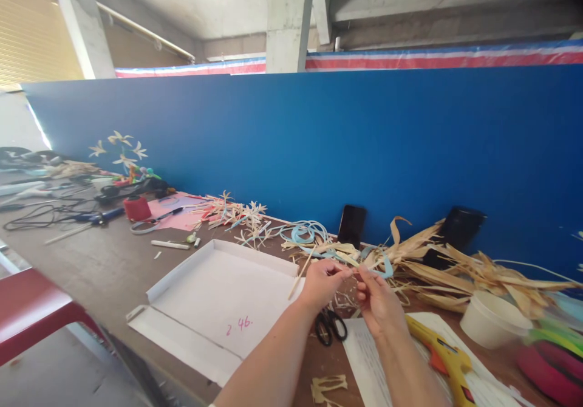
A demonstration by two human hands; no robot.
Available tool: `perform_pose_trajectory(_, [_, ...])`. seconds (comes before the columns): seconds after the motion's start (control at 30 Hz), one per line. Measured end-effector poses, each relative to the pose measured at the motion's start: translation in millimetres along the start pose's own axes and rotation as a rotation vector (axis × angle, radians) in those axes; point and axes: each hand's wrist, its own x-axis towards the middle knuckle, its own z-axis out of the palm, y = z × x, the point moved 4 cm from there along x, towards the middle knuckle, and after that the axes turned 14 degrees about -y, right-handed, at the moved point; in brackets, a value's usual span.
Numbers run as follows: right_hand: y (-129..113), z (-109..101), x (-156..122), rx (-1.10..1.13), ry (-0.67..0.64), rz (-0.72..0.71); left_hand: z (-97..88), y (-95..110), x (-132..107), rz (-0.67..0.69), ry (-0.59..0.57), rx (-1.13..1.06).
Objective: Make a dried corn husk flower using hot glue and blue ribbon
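Observation:
My left hand [324, 282] and my right hand [379, 300] meet fingertip to fingertip above the cluttered table. Both are closed in a pinch, and whatever lies between the fingertips is too small to make out. A thin pale stick [298, 279] slants beside my left hand; I cannot tell whether it touches the hand. Below the hands lie black-handled scissors [331, 327]. A yellow hot glue gun [444, 355] rests on written paper [359, 352] beside my right forearm. Dried corn husks [455, 273] spread to the right of my hands.
An open white box lid [223, 285] marked in pink lies left of my arms. Husk flowers [250, 215], coiled blue strips [303, 232] and a phone [352, 225] stand along the blue partition [273, 146]. A white cup [494, 319] is at right, a red stool [31, 313] at left.

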Motion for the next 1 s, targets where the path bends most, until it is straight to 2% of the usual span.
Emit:
perform_pose_trajectory(0.17, [-7, -9, 1, -0.215, 0.059, -0.031, -0.3, 7, -1, 0.127, -0.034, 0.167])
perform_pose_trajectory(0.27, [-13, -15, 2, -0.631, 0.039, -0.01, 0.0, 11, -3, 0.236, -0.064, 0.296])
perform_pose_trajectory(0.37, [-19, -17, 3, -1.117, -0.002, -0.027, 6.4, 13, -6, 0.31, -0.202, 0.495])
perform_pose_trajectory(0.47, [-22, -13, 2, -1.323, -0.051, -0.111, 10.5, 12, -8, 0.32, -0.308, 0.636])
perform_pose_trajectory(0.6, [-24, -9, 2, -1.262, -0.095, -0.133, 4.8, 10, -6, 0.224, -0.276, 0.71])
perform_pose_trajectory(0.73, [-15, -16, 5, -0.949, -0.108, 0.012, -0.3, 10, -3, 0.163, -0.23, 0.767])
perform_pose_trajectory(0.83, [-9, -22, 8, -0.789, -0.093, 0.057, -0.7, 11, -3, 0.152, -0.222, 0.759])
perform_pose_trajectory(0.9, [-10, -22, 8, -0.807, -0.078, 0.041, -0.6, 10, -4, 0.135, -0.219, 0.714])
perform_pose_trajectory(1.0, [-17, -15, 6, -0.995, -0.068, -0.067, -0.9, 6, -4, 0.084, -0.197, 0.602])
